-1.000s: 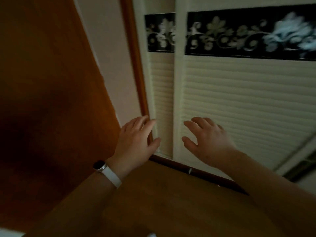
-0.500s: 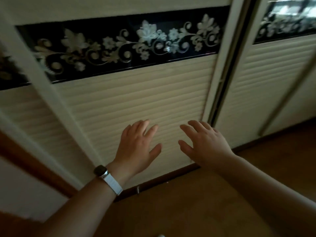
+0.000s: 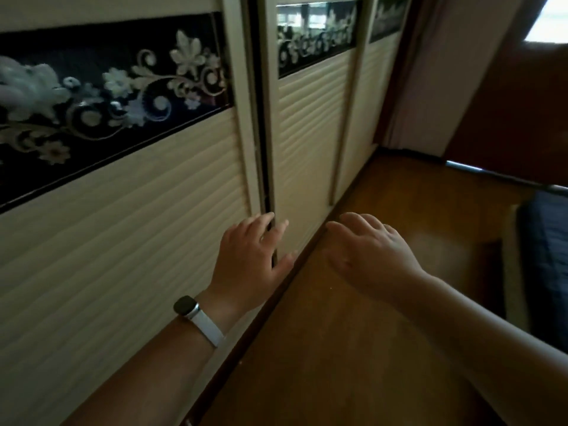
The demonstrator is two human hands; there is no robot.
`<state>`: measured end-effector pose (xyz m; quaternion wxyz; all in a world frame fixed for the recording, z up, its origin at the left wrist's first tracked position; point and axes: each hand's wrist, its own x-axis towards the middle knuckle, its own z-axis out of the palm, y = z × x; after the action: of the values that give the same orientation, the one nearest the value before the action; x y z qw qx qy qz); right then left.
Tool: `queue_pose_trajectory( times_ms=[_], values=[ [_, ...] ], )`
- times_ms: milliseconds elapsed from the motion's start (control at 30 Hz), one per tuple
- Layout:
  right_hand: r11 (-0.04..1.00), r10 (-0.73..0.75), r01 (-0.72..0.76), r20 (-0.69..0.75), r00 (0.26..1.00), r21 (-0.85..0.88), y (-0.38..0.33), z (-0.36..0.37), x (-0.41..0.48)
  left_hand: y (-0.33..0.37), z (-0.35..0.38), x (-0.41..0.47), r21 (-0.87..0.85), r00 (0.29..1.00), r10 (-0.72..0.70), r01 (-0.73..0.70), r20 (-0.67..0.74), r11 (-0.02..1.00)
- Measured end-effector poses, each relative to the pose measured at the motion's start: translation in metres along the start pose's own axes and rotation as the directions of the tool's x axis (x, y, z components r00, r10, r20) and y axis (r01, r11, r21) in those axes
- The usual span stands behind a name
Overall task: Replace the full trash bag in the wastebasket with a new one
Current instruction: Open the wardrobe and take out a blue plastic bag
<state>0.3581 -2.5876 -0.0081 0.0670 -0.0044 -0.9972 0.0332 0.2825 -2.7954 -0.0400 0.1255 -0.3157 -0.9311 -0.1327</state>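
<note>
Wastebasket and trash bag: neither shows in this view, so their place cannot be told. Nearest, two bare forearms reach forward from the bottom edge. The left wrist wears a watch point(image 3: 185, 305) with a dark face on a white strap. The left hand point(image 3: 249, 256) is held palm down with fingers spread and slack, holding nothing; it lies in front of the edge of a cream ribbed sliding door point(image 3: 123, 256) on the left, and whether the fingertips touch the door cannot be told. The right hand point(image 3: 368, 253) hovers palm down over the wooden floor point(image 3: 353, 348), fingers loosely spread, also holding nothing. At the right edge is a bed point(image 3: 547, 256) with a dark blue cover. Higher on the near door runs a black band point(image 3: 107, 96) of pale flowers and scrolls. A dark gap separates this door from a second door point(image 3: 307, 142) farther off. Beyond that hangs a pale curtain point(image 3: 445, 72), with a bright window point(image 3: 550, 23) at far right.
</note>
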Motion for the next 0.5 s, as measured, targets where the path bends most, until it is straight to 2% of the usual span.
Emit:
queue_pose_trajectory(
  times_ms=[233,367,500],
  values=[
    [0.986,0.166,-0.167,-0.041,0.985,-0.013,0.069,-0.005,0.008,0.038,0.03,0.076,-0.036,0.987,0.16,-0.159,0.018,0.987],
    [0.989,0.142,-0.144,-0.044,0.989,-0.044,0.118,0.001,0.029,0.068,0.046,0.124,-0.014,0.979,0.203,-0.203,0.0,0.979],
    [0.983,0.18,-0.182,-0.114,0.977,-0.004,0.182,-0.003,0.05,0.104,0.064,0.182,0.006,0.975,0.222,-0.222,0.001,0.975]
  ],
)
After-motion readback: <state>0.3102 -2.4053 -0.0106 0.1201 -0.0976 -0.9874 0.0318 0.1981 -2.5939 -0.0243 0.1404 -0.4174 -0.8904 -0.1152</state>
